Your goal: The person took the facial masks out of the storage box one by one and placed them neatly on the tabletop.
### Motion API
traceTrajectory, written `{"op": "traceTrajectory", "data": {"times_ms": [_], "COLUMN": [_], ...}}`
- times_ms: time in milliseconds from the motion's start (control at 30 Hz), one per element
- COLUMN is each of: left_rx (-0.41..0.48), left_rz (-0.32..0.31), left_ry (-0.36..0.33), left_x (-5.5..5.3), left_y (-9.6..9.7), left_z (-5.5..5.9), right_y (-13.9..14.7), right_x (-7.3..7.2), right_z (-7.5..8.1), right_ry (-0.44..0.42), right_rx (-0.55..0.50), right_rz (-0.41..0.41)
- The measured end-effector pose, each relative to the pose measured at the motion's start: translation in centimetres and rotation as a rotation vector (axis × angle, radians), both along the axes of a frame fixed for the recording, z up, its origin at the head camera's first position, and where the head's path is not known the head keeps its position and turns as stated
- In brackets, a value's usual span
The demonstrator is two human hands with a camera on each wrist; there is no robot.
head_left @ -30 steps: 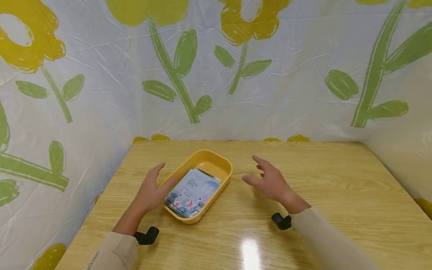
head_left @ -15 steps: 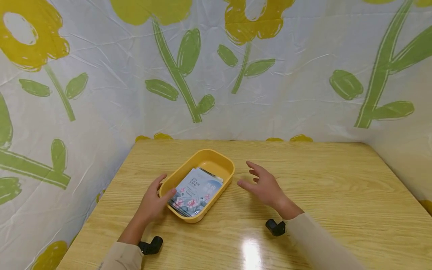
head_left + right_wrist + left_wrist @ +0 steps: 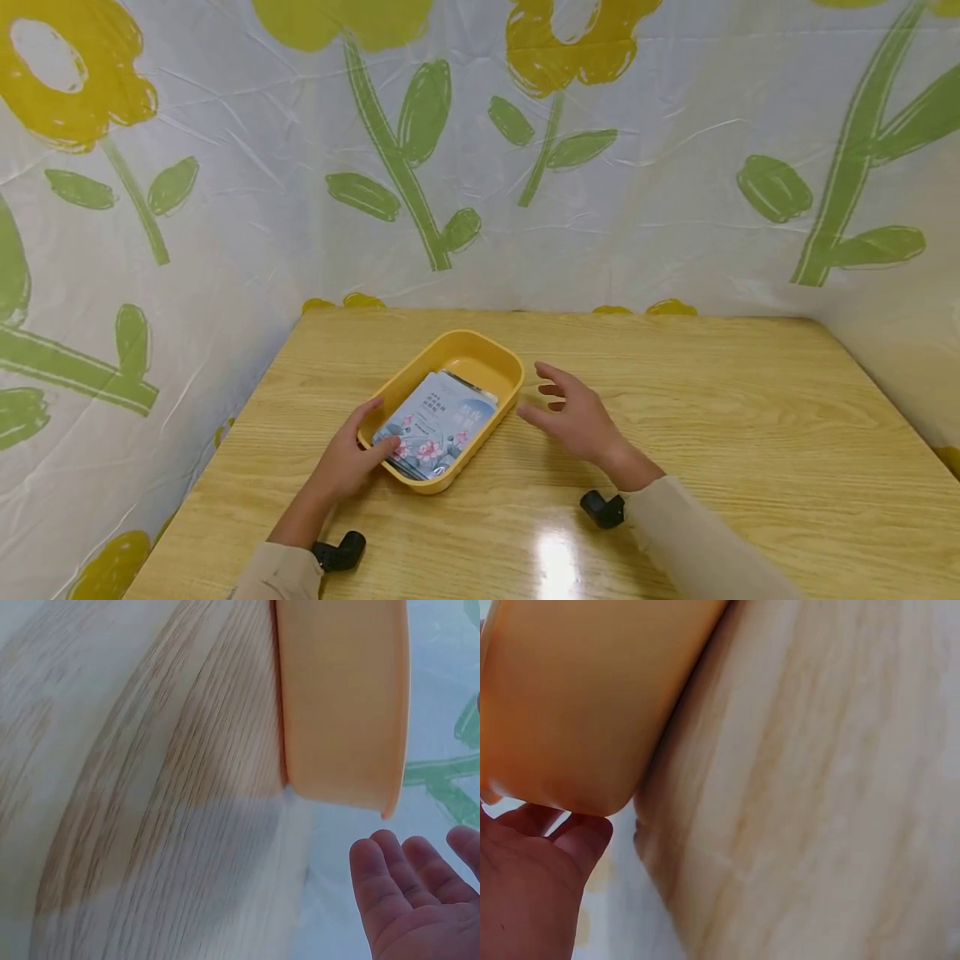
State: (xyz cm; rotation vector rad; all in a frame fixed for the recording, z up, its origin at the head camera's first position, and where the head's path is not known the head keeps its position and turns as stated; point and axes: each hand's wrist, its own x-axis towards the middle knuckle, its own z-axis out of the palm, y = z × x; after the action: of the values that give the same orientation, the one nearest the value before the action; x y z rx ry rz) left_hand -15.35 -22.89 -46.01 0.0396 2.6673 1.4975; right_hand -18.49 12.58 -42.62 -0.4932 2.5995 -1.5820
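Observation:
A yellow plastic storage bin (image 3: 477, 372) sits slantwise on the table, left of centre. Inside it lies a stack of flat, pale blue sachets (image 3: 438, 421) printed with pink lotus flowers. My left hand (image 3: 347, 460) grips the bin's near left end, thumb hooked over the rim and fingers outside. In the left wrist view, fingertips (image 3: 589, 834) meet the lower part of the bin wall (image 3: 592, 697). To the bin's right, my right hand (image 3: 576, 417) holds nothing, fingers spread and slightly bent, a small gap from the wall. The right wrist view shows its fingertips (image 3: 369, 859) apart from the bin.
The wood-grain table (image 3: 720, 417) extends to the right of the bin, with a bright reflection near its front. A white cloth with a flower print (image 3: 600, 208) hangs behind and at both sides. Black wrist cameras (image 3: 341, 552) hang at both cuffs.
The left hand has come from above the bin's left side down onto its near left end, gripping it. My right hand has moved left, closer to the bin.

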Motion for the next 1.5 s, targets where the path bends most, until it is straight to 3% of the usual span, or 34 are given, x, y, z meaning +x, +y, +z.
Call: {"op": "traceTrajectory", "data": {"times_ms": [233,633,767,867,1100,1267,1500], "left_rx": [0.078,0.12,0.15,0.178,0.179,0.177,0.226], "left_rz": [0.012,0.024,0.015,0.01,0.015,0.026,0.029], "left_ry": [0.018,0.046,0.041,0.035,0.046,0.057,0.05], "left_x": [0.3,1.2,1.5,1.6,1.9,2.1,2.2], "left_y": [-0.1,0.0,0.1,0.1,0.3,0.3,0.5], "left_z": [-0.4,-0.4,-0.3,-0.3,-0.6,-1.0,-1.3], "right_y": [-1.2,-3.2,-4.1,-4.6,-6.0,-7.5,-9.2], "right_x": [-0.4,-1.1,-1.6,-2.0,-3.2,-3.9,-4.6], "right_z": [0.3,1.5,2.0,2.3,3.2,3.3,2.7], "right_ry": [0.015,0.103,0.12,0.132,0.028,-0.061,-0.137], "right_rx": [-0.016,0.101,0.143,0.168,0.333,0.383,0.468], "right_rz": [0.038,0.037,0.063,0.126,0.236,0.284,0.29]}}
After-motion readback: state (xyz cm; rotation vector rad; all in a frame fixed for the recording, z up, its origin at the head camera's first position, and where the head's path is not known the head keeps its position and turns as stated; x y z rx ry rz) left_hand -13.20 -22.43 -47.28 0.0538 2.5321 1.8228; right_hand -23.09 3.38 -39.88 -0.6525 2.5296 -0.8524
